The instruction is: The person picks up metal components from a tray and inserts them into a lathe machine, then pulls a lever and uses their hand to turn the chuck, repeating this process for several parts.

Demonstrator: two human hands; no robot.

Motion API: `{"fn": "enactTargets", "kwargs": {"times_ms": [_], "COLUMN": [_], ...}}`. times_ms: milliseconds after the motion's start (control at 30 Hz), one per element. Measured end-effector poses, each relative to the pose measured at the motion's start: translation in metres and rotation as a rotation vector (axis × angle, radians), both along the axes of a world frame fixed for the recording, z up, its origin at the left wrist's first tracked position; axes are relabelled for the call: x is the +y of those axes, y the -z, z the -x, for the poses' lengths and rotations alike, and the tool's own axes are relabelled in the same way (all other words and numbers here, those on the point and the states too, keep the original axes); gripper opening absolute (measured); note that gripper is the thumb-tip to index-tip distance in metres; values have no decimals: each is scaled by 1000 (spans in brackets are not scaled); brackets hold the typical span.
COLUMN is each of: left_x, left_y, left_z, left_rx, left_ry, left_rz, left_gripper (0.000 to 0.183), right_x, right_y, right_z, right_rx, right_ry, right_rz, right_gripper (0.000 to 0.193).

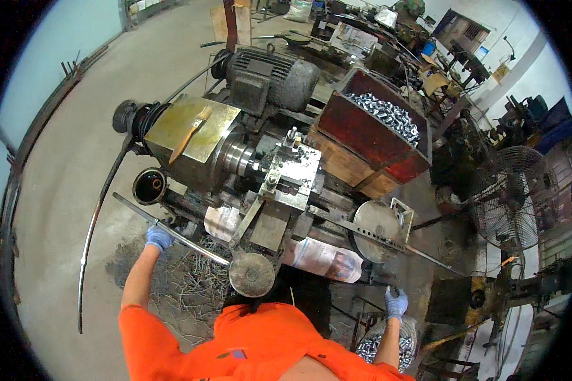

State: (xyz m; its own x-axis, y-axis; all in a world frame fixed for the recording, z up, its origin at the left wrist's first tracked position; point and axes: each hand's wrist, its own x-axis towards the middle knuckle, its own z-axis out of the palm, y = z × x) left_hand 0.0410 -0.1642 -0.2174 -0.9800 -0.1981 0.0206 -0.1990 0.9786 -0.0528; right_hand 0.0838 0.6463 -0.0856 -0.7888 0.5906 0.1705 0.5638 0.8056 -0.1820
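Note:
My left hand (159,237), in a pale blue glove, is closed at a long metal lever bar (194,244). The bar slants down to a round metal disc (251,274) at the front of a small lathe (292,166). Off to the right, my right hand (396,303), gloved alike, has its fingers curled; whatever is between them is too small to make out. Below it stands a basket (414,336) of small shiny metal parts, partly covered by my forearm. The lathe's chuck (239,159) faces a tool block in the middle.
A brush (190,134) lies on the headstock cover, by an electric motor (270,76). A red box (368,124) of metal parts stands behind the lathe. Metal shavings (194,273) litter the floor at left. A handwheel (377,230) and a fan (505,197) are at right.

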Motion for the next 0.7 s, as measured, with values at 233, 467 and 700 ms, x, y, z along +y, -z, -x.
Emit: {"fn": "enactTargets", "kwargs": {"times_ms": [233, 467, 700], "left_x": [68, 32, 44], "left_y": [39, -18, -26], "left_z": [-1, 10, -6], "left_rx": [147, -358, -295], "left_ry": [-473, -65, -158], "left_rz": [-167, -175, -255], "left_gripper": [44, 40, 37], "right_x": [25, -25, -144], "right_y": [36, -54, -168], "right_z": [-18, 24, 115], "right_rx": [11, 163, 300], "right_ry": [-77, -242, -601], "right_rz": [257, 138, 279], "right_gripper": [41, 35, 22]}}
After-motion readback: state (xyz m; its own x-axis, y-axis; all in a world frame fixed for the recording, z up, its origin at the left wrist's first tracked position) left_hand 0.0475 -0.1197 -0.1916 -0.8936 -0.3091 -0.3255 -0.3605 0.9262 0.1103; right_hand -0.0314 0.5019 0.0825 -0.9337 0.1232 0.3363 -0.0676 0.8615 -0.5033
